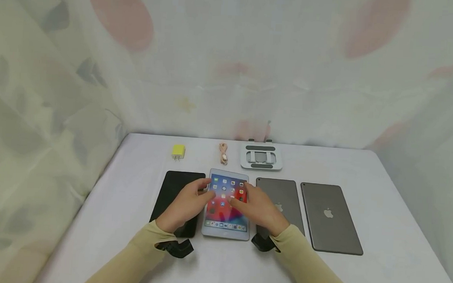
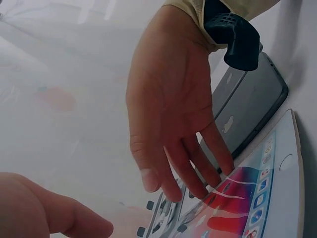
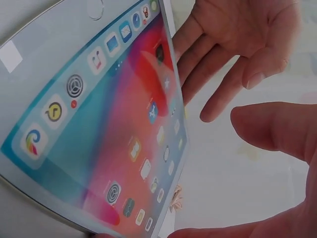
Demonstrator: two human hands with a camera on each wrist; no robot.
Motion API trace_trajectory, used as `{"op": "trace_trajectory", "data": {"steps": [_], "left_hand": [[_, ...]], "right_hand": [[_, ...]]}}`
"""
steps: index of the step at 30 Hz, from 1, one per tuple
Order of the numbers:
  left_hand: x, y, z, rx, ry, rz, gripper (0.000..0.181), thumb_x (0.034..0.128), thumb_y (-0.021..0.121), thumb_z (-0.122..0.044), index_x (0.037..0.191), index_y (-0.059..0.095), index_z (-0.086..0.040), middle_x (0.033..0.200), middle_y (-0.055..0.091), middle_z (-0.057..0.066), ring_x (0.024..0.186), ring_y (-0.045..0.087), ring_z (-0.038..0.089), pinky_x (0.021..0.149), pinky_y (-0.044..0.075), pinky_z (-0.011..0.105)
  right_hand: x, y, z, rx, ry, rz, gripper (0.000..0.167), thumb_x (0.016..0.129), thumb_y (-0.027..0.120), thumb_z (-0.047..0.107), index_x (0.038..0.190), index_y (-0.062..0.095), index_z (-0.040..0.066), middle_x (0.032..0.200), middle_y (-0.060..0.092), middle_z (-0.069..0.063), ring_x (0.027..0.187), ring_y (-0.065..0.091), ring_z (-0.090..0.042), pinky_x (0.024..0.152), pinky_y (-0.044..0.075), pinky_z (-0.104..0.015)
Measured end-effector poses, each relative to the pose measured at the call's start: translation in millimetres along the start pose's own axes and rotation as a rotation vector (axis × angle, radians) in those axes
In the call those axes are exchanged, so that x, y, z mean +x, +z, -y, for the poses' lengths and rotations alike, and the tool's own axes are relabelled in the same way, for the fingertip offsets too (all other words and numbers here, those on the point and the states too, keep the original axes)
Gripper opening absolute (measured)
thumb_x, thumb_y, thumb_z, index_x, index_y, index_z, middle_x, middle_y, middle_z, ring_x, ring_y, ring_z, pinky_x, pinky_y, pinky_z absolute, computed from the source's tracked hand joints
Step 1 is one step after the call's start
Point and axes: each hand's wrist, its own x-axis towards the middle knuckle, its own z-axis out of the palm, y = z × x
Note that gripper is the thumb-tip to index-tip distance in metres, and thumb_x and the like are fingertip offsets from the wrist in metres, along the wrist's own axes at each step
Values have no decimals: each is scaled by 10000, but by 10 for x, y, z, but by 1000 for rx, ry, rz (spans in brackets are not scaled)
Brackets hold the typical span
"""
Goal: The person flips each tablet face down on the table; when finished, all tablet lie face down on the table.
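A white-framed tablet point(image 1: 225, 233) with its screen lit and rows of app icons faces up between both hands. My left hand point(image 1: 190, 203) is at its left side, fingers loosely extended and thumb over the screen. From the right, my right hand point(image 1: 260, 206) reaches to the tablet's edge, its thumb also above the screen. In the left wrist view, the right hand's fingers point(image 2: 218, 151) are nearly straight, their tips at the edge. The right wrist view has the left hand point(image 3: 237, 34) with relaxed fingers by the opposite edge. Neither hand visibly grips the tablet.
A black tablet point(image 1: 172, 188) lies under the left forearm's side. Two grey tablets, one partly behind the right hand point(image 1: 281, 189) and another point(image 1: 331, 228), lie face down at right. Behind are a yellow charger plug point(image 1: 178, 150), a coiled cable point(image 1: 223, 152) and a folding stand point(image 1: 261, 156).
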Motion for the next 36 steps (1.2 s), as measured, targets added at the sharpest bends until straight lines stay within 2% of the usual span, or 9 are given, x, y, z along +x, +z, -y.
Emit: {"op": "trace_trajectory", "data": {"steps": [5, 9, 15, 22, 29, 36], "left_hand": [[-11, -38, -17, 21, -1, 4, 591, 1069, 640, -318, 1600, 508, -94, 1632, 530, 164, 1451, 567, 404, 1173, 490, 611], [-21, -73, -27, 38, 21, -7, 593, 1072, 641, -326, 1600, 508, -92, 1620, 544, 166, 1452, 567, 402, 1169, 498, 600], [-53, -106, -77, 16, 31, -13, 635, 1084, 629, -313, 1630, 452, -42, 1597, 559, 183, 1435, 578, 403, 1152, 521, 567], [-44, -106, -93, -14, 54, -20, 577, 1085, 623, -302, 1600, 512, -66, 1534, 617, 135, 1342, 638, 344, 1115, 566, 518], [-53, -104, -107, -23, 67, -37, 549, 1081, 630, -300, 1588, 541, -109, 1456, 672, 92, 1221, 677, 262, 1050, 612, 460], [-72, -78, -136, -44, 88, -47, 527, 1080, 637, -303, 1575, 561, -136, 1449, 675, 85, 1230, 680, 263, 1063, 606, 466]], "right_hand": [[-8, 13, 2, -8, 1, 4, 818, 972, 734, 440, 1581, 479, -43, 1435, 648, -219, 1267, 645, -370, 1102, 556, -591], [-10, 36, 6, -3, -9, 8, 796, 977, 735, 442, 1572, 498, -30, 1424, 650, -209, 1258, 641, -364, 1096, 558, -590], [-10, 42, 6, -4, -19, 14, 797, 973, 734, 499, 1566, 520, 11, 1432, 654, -185, 1264, 637, -347, 1106, 547, -597], [9, 52, 5, 22, -17, 31, 827, 972, 712, 563, 1586, 516, 45, 1515, 624, -178, 1353, 613, -379, 1146, 511, -625], [15, 60, 12, 33, -4, 37, 789, 983, 696, 558, 1577, 533, 66, 1465, 653, -155, 1297, 635, -352, 1105, 550, -605], [7, 69, 27, 51, 6, 33, 795, 983, 683, 589, 1597, 526, 108, 1475, 651, -160, 1281, 640, -351, 1092, 556, -608]]}}
